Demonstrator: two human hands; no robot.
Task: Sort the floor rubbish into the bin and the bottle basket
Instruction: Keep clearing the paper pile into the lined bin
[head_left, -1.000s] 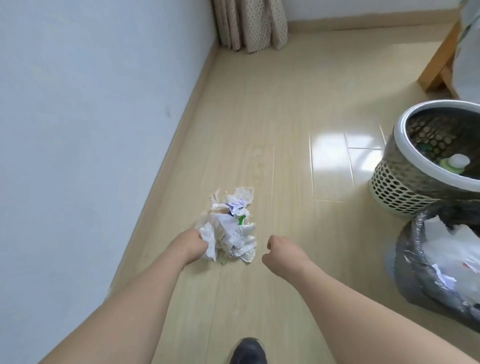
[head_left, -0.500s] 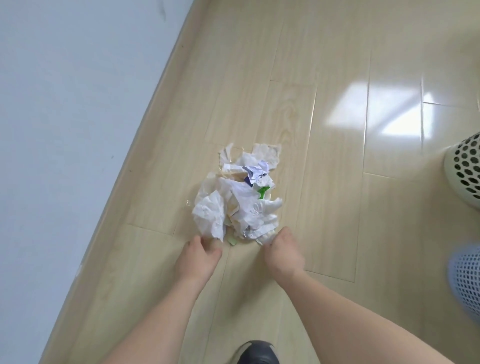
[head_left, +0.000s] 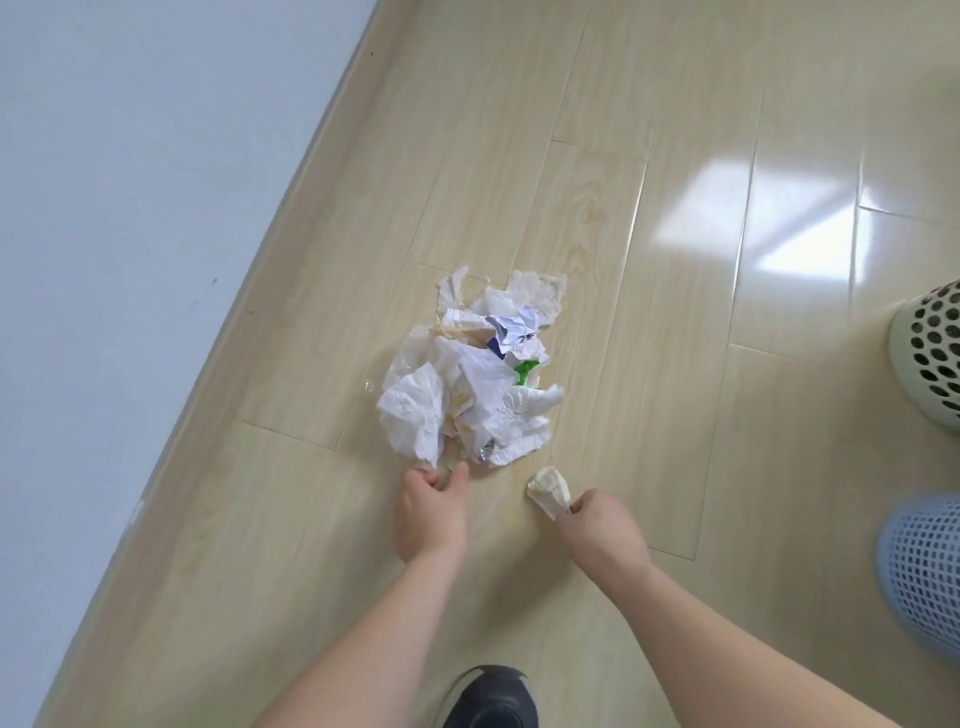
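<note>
Pale wooden floorboards (head_left: 649, 467) fill the view, with a light blue-grey wall (head_left: 130, 208) and a beige skirting board (head_left: 291, 218) running diagonally along the left side, and a bright patch of reflected light on the boards to the upper right.

Two bare forearms reach down from the bottom edge. The left hand (head_left: 428, 512) sits at the near edge of the rubbish pile, thumb and fingers drawn together as if pinching at the lowest tip of a white tissue; whether it has a firm hold cannot be told. The right hand (head_left: 605, 525) is closed, its fingertips pinching a small crumpled wad of yellowish paper (head_left: 548, 489) that sticks out toward the pile and lies just apart from it.

Just beyond the hands lies the rubbish pile (head_left: 467, 374), resting on the floor: crumpled white tissues, some stained yellow, a scrap of clear plastic, a piece of white paper with purple print (head_left: 511, 330) near the top, and a green fragment (head_left: 525, 385) tucked in on the right.

At the right edge, well apart from the pile, stands a cream basket (head_left: 930, 358) with round holes, only partly in view. Below it, nearer the person, is a blurred light blue mesh bin (head_left: 922, 566), also cut off by the frame. A dark shoe (head_left: 491, 699) shows at the bottom between the forearms.
</note>
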